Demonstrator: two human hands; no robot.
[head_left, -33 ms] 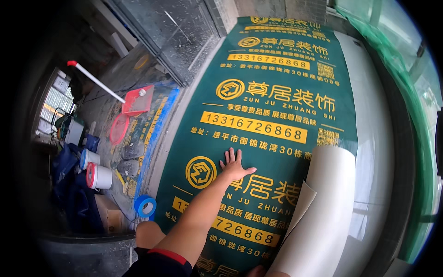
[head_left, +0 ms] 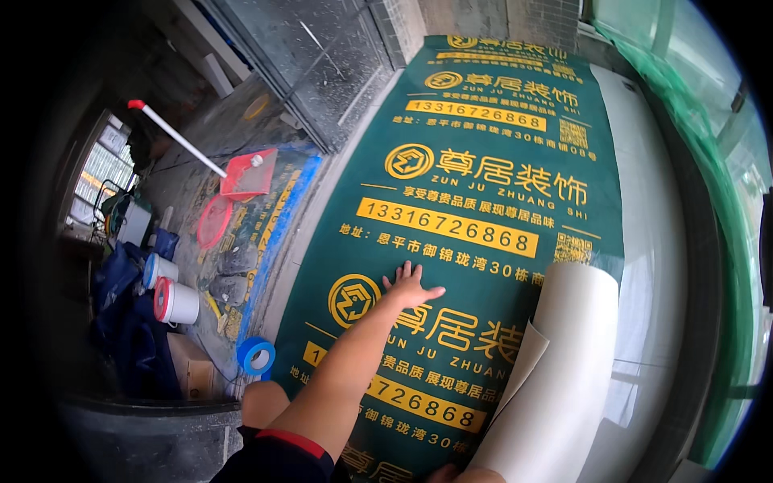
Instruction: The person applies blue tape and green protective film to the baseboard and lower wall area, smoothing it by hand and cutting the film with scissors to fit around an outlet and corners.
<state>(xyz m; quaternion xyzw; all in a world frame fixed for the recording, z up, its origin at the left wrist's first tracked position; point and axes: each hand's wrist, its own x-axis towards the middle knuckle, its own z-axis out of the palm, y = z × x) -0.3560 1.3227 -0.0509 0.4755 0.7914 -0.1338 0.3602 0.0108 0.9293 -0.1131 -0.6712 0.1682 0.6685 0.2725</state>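
A green floor protection sheet (head_left: 483,278) with yellow print lies spread along the floor. My left hand (head_left: 409,290) rests palm down on it, fingers spread and nothing held. Along the right side of the sheet lies a thick white roll (head_left: 576,346), with a loose flap standing up at its left edge. At the bottom edge, against the near end of the roll, a bit of skin shows that looks like my right hand (head_left: 481,476); its fingers are mostly cut off. My bare knee (head_left: 264,402) is beside my left forearm.
Blue tape roll (head_left: 256,356) sits by the sheet's left edge. Further left are a red dustpan (head_left: 248,174) with a white handle, paint buckets (head_left: 175,301), a cardboard box (head_left: 190,366) and shoes (head_left: 229,288). A glass door (head_left: 310,64) stands far left; green netting (head_left: 708,161) hangs right.
The view has shifted slightly, so the scene sits a little lower and further right. My left hand stays flat on the sheet, and the roll looks unmoved.
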